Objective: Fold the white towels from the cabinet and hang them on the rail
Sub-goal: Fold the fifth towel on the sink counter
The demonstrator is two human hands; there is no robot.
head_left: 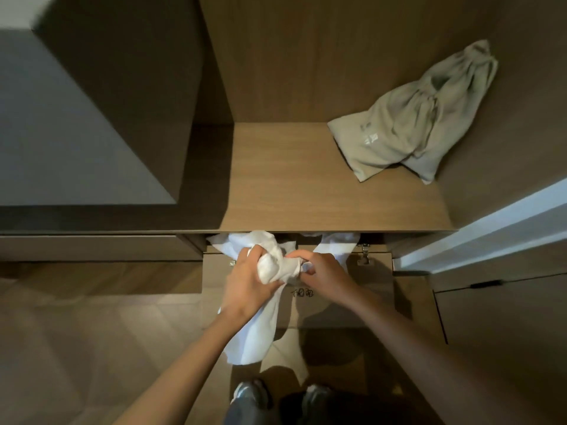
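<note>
The fingers [257, 250] of the left hand [247, 279] are curled tight round a bunched white cloth towel [277, 266], with the thumb pressed against the underside of the wad. Just to their right, the fingers of the right hand [326, 271] are bent close together and pinch the same wad. The knuckles hide what lies inside that pinch.

Below the left fingers a long tail of the towel hangs past the wrist toward the floor. Beyond both sets of fingers, more white cloth spills from the dark slot of the brown wooden cabinet [322, 185]. I cannot tell whether this is the same towel or a second one.

Under the fingers lies a folded-down wooden door flap [362, 297] with a small metal hinge [364, 253] and handwritten marks [302, 292] too small to read.

Well beyond the right fingers, a crumpled beige drawstring cloth bag [414, 118] rests on the cabinet's shelf.

Two shoes [249, 394] show dimly at the bottom edge.
</note>
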